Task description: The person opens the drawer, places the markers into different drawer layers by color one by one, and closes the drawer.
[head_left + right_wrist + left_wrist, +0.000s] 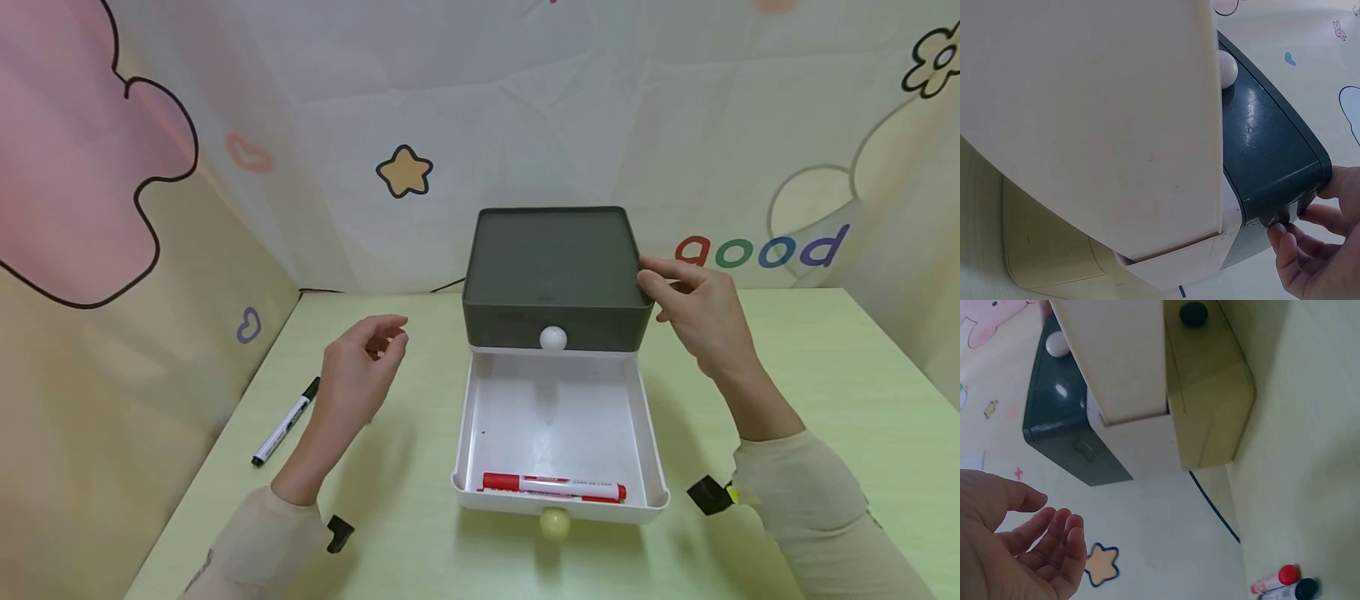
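Note:
A small drawer cabinet has a dark green top section [555, 258] with a white knob [553, 338]. Below it, a white drawer [555, 400] is pulled far out and shows a pale yellow knob [555, 525]. Inside, along its front wall, lies a red marker [555, 485], with another red one partly hidden beside it. My right hand [697, 312] grips the top section's right edge, thumb and fingers at its rim and side. Left of the cabinet, my left hand [360, 375] hovers over the table, fingers loosely bent and holding nothing.
A black-capped marker [287, 421] lies on the table by my left forearm. Low in the left wrist view, a red-capped marker [1275, 579] rests close to it. Under the white drawer is a yellow bottom drawer [1210, 394] with a dark knob. A printed cloth [540, 142] hangs behind.

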Demonstrator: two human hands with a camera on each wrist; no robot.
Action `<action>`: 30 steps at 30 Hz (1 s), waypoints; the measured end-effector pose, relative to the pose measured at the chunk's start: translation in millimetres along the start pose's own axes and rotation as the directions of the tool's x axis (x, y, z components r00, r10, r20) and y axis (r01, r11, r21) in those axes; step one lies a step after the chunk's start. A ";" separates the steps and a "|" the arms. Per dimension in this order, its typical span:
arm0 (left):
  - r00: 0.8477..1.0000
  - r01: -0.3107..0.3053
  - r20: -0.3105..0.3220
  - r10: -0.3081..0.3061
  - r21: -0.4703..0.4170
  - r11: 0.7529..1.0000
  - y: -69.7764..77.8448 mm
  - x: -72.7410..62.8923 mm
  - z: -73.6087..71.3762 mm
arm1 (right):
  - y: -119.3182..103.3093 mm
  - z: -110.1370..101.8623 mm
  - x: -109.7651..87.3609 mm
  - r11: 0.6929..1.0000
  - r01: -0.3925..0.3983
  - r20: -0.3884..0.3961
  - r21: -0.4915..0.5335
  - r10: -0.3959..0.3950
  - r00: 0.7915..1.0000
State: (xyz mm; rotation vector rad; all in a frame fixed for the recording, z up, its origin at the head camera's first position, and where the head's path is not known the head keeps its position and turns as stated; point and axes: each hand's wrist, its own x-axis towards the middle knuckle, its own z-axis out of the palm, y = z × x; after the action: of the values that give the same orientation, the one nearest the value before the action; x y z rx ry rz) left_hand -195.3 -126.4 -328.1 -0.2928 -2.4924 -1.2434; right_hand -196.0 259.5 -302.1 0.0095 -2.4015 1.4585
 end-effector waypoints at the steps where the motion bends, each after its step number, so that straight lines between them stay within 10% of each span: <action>1: 1.000 0.015 0.002 -0.015 0.001 1.000 -3.0 1.5 -0.2 | 0.0 -0.2 0.2 1.000 0.001 -0.002 0.002 -0.001 1.000; 30: 0.967 0.229 0.062 -0.247 0.210 0.950 -84.5 35.0 26.3 | 1.1 0.0 0.6 1.000 0.013 -0.001 0.017 -0.013 1.000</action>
State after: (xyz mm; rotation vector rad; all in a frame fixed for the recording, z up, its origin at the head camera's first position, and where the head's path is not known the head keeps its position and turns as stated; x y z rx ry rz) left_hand -260.8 -154.5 -391.2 0.0062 -2.7690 -1.0695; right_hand -196.8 260.1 -302.9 0.0288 -2.3838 1.4727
